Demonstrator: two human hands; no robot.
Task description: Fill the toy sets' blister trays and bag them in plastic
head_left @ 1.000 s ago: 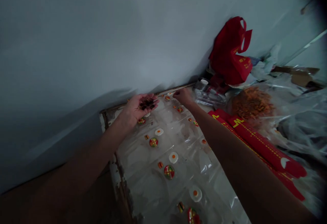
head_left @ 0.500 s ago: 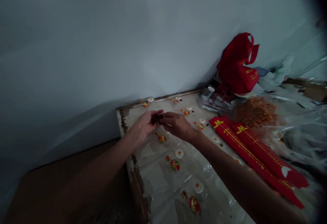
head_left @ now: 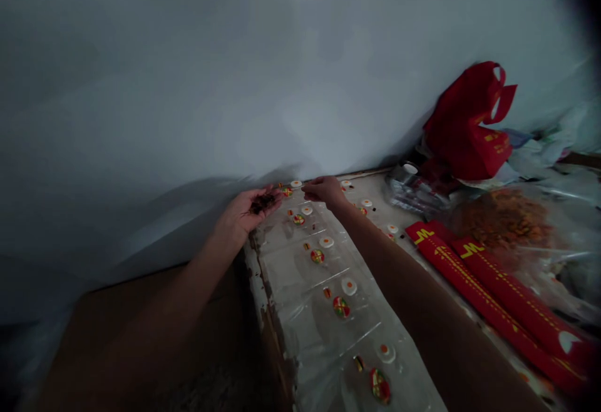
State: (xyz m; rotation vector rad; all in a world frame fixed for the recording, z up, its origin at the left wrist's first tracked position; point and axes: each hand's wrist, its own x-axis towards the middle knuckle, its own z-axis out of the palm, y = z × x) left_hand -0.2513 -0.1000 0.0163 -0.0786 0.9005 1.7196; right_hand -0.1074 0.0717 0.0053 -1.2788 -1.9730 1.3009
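L hand (head_left: 238, 213) w/ dk bits (head_left: 263, 203).

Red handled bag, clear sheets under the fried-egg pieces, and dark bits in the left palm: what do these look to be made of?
Red handled bag: probably non-woven cloth, matte; it slumps in soft folds without shine.
Clear sheets: likely thin plastic film, glossy; creases catch bright streaks.
Dark bits in the left hand: too small and dim to tell material or finish.

1. We see a dim, bluish-grey scene, a bright glow topping the wall (head_left: 225, 86).
2. Soft shadows spread across the wall behind the left hand (head_left: 251, 208).
3. We catch thin streaks of glare on the clear plastic (head_left: 303, 315).
4. The upper-right corner is black; the left forearm (head_left: 157, 318) looks blurred.
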